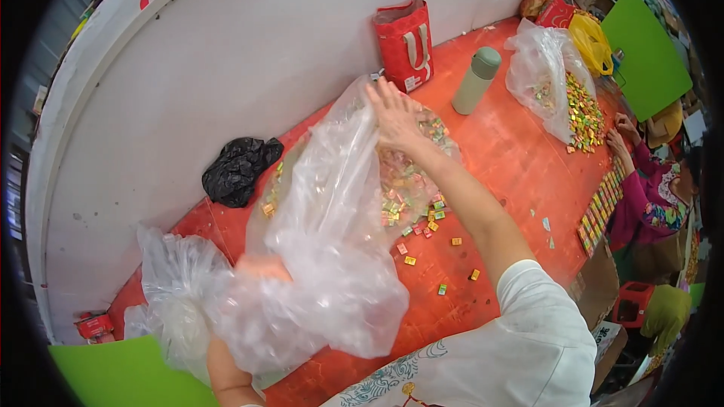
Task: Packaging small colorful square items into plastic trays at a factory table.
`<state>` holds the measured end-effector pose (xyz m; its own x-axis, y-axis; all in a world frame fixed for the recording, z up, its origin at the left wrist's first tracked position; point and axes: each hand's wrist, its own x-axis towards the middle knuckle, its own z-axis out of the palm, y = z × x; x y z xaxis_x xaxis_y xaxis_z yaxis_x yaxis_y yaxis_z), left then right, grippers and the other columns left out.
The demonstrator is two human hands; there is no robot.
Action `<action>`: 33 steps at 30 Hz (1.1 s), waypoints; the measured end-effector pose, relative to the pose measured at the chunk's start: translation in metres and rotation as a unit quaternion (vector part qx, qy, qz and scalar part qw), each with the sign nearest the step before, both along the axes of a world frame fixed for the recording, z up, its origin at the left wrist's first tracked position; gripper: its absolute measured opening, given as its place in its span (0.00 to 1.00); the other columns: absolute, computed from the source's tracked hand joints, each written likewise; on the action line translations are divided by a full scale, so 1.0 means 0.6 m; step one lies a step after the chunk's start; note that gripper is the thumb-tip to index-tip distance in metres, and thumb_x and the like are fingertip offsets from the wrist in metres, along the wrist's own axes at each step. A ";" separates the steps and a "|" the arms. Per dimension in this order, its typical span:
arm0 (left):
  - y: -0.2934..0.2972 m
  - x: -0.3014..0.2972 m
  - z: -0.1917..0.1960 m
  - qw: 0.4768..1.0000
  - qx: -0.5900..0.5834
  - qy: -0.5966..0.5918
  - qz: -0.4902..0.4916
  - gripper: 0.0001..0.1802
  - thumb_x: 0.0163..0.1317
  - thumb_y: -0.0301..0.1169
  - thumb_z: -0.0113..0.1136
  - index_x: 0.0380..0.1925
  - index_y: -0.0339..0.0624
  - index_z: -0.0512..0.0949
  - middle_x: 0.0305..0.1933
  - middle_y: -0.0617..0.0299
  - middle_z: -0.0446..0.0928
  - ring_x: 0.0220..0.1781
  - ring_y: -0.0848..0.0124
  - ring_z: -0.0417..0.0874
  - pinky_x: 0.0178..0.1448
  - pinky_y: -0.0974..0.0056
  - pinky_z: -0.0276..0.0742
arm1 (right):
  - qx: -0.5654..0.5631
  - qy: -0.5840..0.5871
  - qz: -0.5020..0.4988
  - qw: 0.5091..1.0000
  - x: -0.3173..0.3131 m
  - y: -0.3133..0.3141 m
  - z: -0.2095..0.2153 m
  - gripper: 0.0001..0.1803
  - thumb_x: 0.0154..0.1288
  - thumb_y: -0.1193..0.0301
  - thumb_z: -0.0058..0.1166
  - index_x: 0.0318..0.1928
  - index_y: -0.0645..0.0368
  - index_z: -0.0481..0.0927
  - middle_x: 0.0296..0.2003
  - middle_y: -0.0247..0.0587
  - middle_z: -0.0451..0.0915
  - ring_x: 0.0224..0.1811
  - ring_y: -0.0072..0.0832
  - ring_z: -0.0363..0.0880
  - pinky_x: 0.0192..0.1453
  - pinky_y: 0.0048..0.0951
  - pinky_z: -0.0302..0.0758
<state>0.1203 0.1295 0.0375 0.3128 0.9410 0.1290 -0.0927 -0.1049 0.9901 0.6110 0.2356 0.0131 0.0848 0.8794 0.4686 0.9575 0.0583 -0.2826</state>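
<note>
The big clear bag [324, 188] lies across the middle of the red worktop [520, 173], and lots of small colourful blocks [396, 207] show through it. The right hand [396, 117] is open, with its fingers spread on the bag's top end. The left hand [264, 266] is blurry and partly hidden by the bag's puffy part at lower left, so I can't tell if it grips. The work looks only part done: some blocks lie loose beside the bag, not in rows, and most look to be with the bag. Neat rows of blocks [599, 215] sit at the far right, near another person's hands [618, 145]. A red tote bag [407, 45] and a green bottle [475, 83] stand close to the right hand, and a black bag [237, 169] lies at the left.
</note>
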 end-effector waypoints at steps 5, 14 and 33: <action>0.018 0.014 0.021 0.999 0.020 -0.034 0.023 0.22 0.60 0.35 0.57 0.54 0.40 0.75 0.52 0.55 0.77 0.53 0.66 0.78 0.58 0.62 0.74 | -0.253 0.069 0.135 0.956 -0.035 0.046 -0.019 0.28 0.58 0.60 0.55 0.60 0.48 0.75 0.55 0.50 0.77 0.64 0.38 0.72 0.66 0.55 0.60; 0.074 0.053 0.075 0.993 -0.056 -0.042 0.092 0.21 0.62 0.36 0.56 0.53 0.39 0.75 0.54 0.55 0.76 0.56 0.66 0.77 0.58 0.61 0.74 | -0.010 0.672 0.387 0.631 -0.097 -0.055 0.255 0.15 0.65 0.66 0.53 0.44 0.64 0.82 0.41 0.38 0.83 0.42 0.27 0.81 0.49 0.29 0.77; 0.128 0.118 0.185 0.995 -0.095 -0.030 -0.012 0.21 0.62 0.38 0.56 0.51 0.38 0.75 0.51 0.57 0.77 0.53 0.67 0.77 0.56 0.63 0.75 | -0.257 0.516 0.443 0.687 -0.213 0.027 0.117 0.22 0.64 0.69 0.58 0.58 0.60 0.76 0.51 0.42 0.80 0.52 0.29 0.76 0.60 0.34 0.73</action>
<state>0.1913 0.2063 0.1486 0.3331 0.9424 -0.0318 -0.1534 0.0874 0.9843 0.4834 0.2519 0.0833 -0.5369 0.8265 0.1693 -0.1145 0.1275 -0.9852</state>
